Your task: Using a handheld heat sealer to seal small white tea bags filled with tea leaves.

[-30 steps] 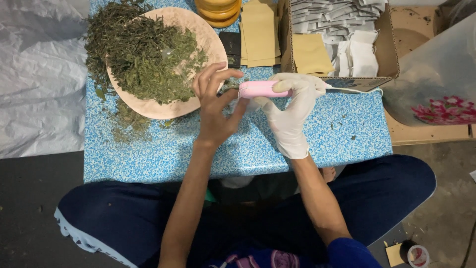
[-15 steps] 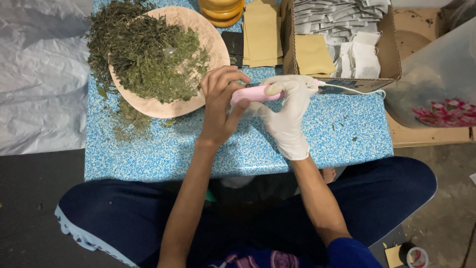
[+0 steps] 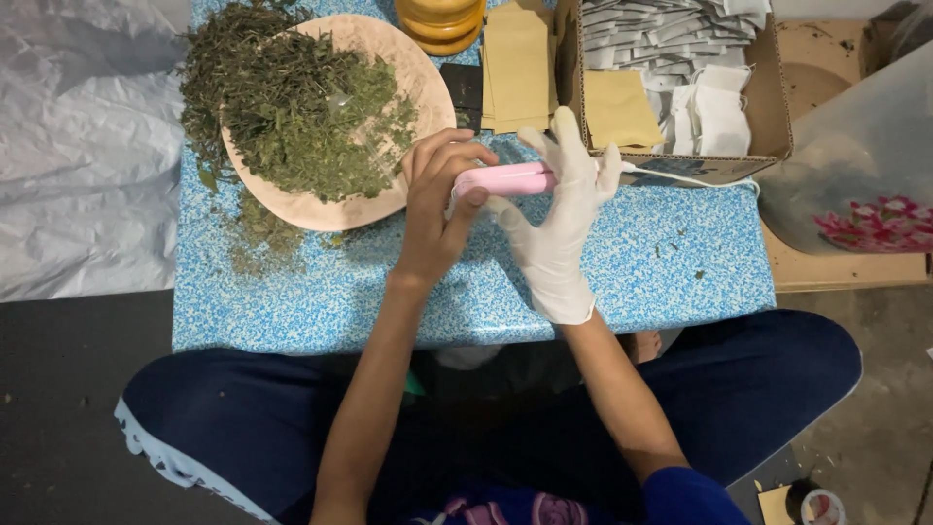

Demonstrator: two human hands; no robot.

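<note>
Person sits cross-legged at a low table (image 3: 622, 282) with a blue speckled cover. Both hands meet over the table's middle on a small pink handheld device (image 3: 505, 180) with a white cord (image 3: 695, 180) trailing right toward the box. Left hand (image 3: 437, 209), bare, curls around the device's left end, fingers bent and pinching it, thumb tip on the underside. Right hand (image 3: 559, 214), in a white glove, holds the device's right end from behind, fingers spread and pointing upward, palm against the device; how tightly it grips, cannot tell. Device lies roughly level, held just above the table, just right of the plate. Round tan plate (image 3: 398, 199) at upper left is heaped with dried green leaves (image 3: 292, 112), some spilled onto the table beside it. A stack of tan paper sheets (image 3: 515, 63) sits behind the hands, a yellow-orange round container (image 3: 442, 19) at the top edge. Cardboard box (image 3: 773, 107) at upper right holds tan and white small sachets (image 3: 719, 117).
</note>
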